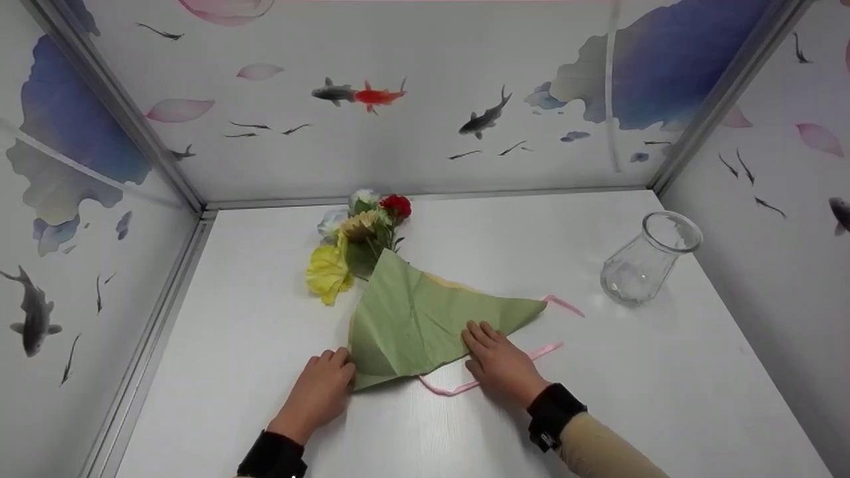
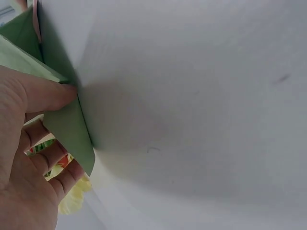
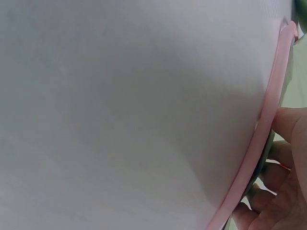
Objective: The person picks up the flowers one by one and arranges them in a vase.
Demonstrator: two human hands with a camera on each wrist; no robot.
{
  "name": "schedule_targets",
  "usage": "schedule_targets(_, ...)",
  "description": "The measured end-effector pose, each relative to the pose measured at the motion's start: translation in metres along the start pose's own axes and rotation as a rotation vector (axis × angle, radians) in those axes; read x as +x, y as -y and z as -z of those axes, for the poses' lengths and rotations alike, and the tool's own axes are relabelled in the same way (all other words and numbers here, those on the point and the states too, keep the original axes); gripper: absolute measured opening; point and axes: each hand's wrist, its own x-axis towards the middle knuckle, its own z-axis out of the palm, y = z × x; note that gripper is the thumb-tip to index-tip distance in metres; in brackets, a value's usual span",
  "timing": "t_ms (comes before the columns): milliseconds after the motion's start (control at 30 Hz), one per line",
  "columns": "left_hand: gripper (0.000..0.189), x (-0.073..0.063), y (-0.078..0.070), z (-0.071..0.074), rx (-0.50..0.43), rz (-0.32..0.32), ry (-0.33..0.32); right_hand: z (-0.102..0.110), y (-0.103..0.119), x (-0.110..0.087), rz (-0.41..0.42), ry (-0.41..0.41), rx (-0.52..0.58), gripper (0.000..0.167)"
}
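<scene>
A sheet of green wrapping paper, folded over, lies on the table with a bouquet of flowers poking out at its upper left. My left hand pinches the paper's lower left edge; in the left wrist view the thumb lies on a fold. Fingers of my right hand rest flat on the paper near its lower right edge. A pink ribbon runs out from beneath the paper and past the right hand. In the right wrist view, the ribbon passes by the thumb tip. The flower stems are hidden under the paper.
To the right stands a clear glass vase with a wide rim. Patterned panels with fish and petals enclose the white table at the back and on both sides.
</scene>
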Motion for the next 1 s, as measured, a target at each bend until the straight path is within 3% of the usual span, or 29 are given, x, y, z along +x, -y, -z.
schedule_targets(500,0.012,-0.022,0.022,0.008,-0.002,0.075,0.118,-0.001,-0.002,0.000,-0.020,0.014,0.005,0.053)
schedule_targets(833,0.008,-0.030,0.024,0.014,0.032,-0.011,0.108,-0.001,-0.001,0.000,-0.004,0.013,0.003,0.051)
schedule_targets(900,0.015,-0.029,0.023,0.017,0.014,-0.016,0.139,-0.001,-0.001,-0.001,-0.003,0.013,0.001,0.051)
schedule_targets(1000,0.031,-0.024,0.020,0.020,-0.025,0.028,0.184,-0.002,-0.002,-0.001,-0.002,0.011,0.001,0.052)
